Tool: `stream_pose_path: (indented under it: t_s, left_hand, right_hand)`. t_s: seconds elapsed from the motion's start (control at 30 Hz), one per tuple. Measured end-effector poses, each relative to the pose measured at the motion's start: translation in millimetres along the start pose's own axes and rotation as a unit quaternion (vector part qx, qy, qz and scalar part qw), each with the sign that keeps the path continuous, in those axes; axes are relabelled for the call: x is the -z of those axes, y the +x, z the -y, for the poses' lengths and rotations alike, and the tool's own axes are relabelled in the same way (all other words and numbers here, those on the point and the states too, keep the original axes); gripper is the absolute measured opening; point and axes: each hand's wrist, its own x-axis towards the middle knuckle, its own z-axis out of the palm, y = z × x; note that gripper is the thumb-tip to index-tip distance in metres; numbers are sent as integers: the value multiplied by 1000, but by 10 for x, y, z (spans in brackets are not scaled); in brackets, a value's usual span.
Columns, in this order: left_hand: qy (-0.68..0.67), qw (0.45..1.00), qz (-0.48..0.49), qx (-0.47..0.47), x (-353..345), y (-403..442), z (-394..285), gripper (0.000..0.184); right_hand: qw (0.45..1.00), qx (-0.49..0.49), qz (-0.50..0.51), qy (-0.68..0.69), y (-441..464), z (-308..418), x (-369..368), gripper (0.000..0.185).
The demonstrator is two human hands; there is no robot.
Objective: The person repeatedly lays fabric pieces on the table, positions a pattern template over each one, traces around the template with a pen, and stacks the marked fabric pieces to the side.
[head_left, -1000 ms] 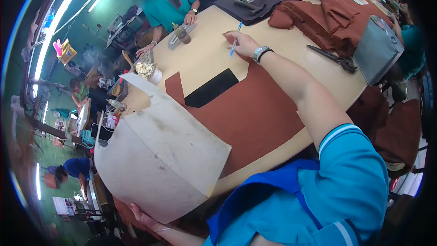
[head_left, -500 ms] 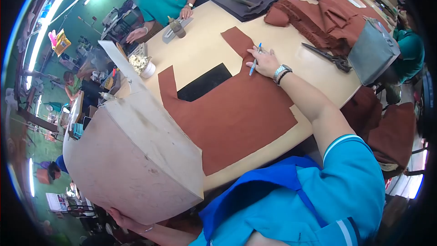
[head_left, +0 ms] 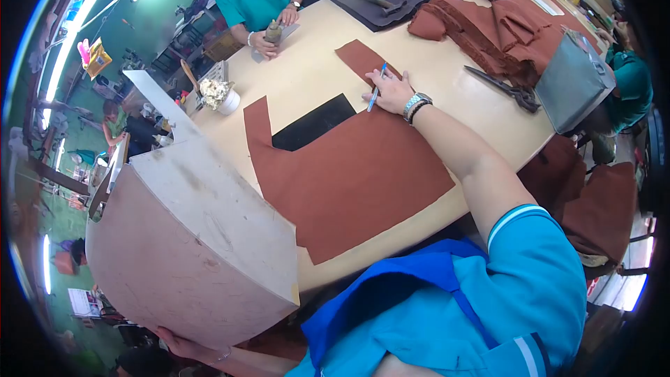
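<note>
My right hand [head_left: 392,92] is closed around a blue-and-white pen [head_left: 376,91] and rests on a cut reddish-brown sheet [head_left: 356,181], possibly leather or cloth. The sheet lies flat on the table, with a narrow arm reaching away from me beyond the hand. My left hand [head_left: 178,344], at the lower left, grips the bottom edge of a large pale board [head_left: 209,216], shaped with a curved side and a long strip. The board is tilted up off the table; some of the left fingers are hidden by it. A black piece [head_left: 317,124] lies beside the brown sheet.
Large shears [head_left: 506,89] lie on the table [head_left: 440,91] at right, near a pile of brown material [head_left: 481,31] and a grey panel [head_left: 576,84]. A white tub [head_left: 225,100] stands at left. Across the table, a co-worker [head_left: 255,0] holds a bottle [head_left: 273,32].
The pale board has shifted left, away from the brown sheet, with my left hand. My right hand has slid slightly left with the pen. The co-worker has taken hold of the bottle.
</note>
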Motion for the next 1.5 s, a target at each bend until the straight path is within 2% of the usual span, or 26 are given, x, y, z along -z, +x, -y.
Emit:
stream_pose_path:
  t_s: [0.2,0.3,0.37,0.4,0.43,0.5,0.73,0.83,0.9,0.97,1.03,1.07,1.13,1.17,1.2,1.23,1.27,1.3,1.33,1.37,1.43,1.5]
  left_hand:
    - [50,996,-12,-67,-141,-126,-26,59]
    - [85,992,-40,-89,-375,-244,-48,59]
    - [84,991,-16,-98,-288,-141,-29,59]
    - [84,991,-5,-103,-258,-118,-23,58]
    - [52,994,-32,-91,-316,-120,-1,57]
    - [-10,994,-86,-70,-408,-109,34,55]
    - [-3,998,-43,-54,-331,34,102,54]
    - [4,999,17,-48,-252,132,112,55]
    - [5,997,65,-46,-163,227,98,57]
    - [-1,994,99,-53,-74,358,114,58]
    - [-87,947,309,10,-105,463,193,58]
    - [-130,903,408,39,-122,512,235,57]
    - [-120,936,330,34,-31,607,558,56]
    - [-138,931,332,59,-17,641,697,56]
    - [-155,926,334,83,-140,627,808,55]
    - [-196,897,373,136,-487,561,923,56]
    - [-106,927,337,125,-492,610,1126,57]
    - [-14,948,298,113,-479,640,1325,58]
    - [3,958,253,138,-711,460,1409,54]
    - [20,965,205,163,-960,227,1490,49]
    - [19,947,245,208,-990,120,1773,61]
    - [133,925,259,244,-836,15,2104,62]
  right_hand:
    - [995,68,-76,18,-50,31,-195,65]
    - [990,130,42,38,-554,321,78,66]
    - [974,219,44,30,-842,309,1,70]
    - [970,231,76,24,-983,349,48,72]
    - [964,243,107,18,-1096,386,85,73]
    - [962,245,121,11,-1258,415,66,75]
    - [968,222,118,22,-1396,511,57,78]
    - [964,233,51,119,-1390,590,119,80]
    - [921,191,81,330,-1362,741,230,74]
    - [843,145,100,508,-1312,889,310,72]
    - [745,101,107,650,-1251,976,350,72]
    - [721,76,118,679,-1232,990,438,69]
    - [663,74,149,729,-1160,872,552,69]
    - [632,73,164,754,-1137,780,612,69]
    - [638,104,174,743,-1138,658,693,73]
    - [648,91,157,739,-1154,503,743,81]
    - [682,58,69,726,-1211,451,803,78]
    - [719,17,85,690,-1221,286,929,73]
    - [735,-22,48,676,-1259,233,1024,64]
    - [723,-28,18,690,-1290,205,1085,60]
    - [751,-70,-5,656,-1337,-59,1093,54]
    - [827,-91,10,555,-1380,-231,990,54]
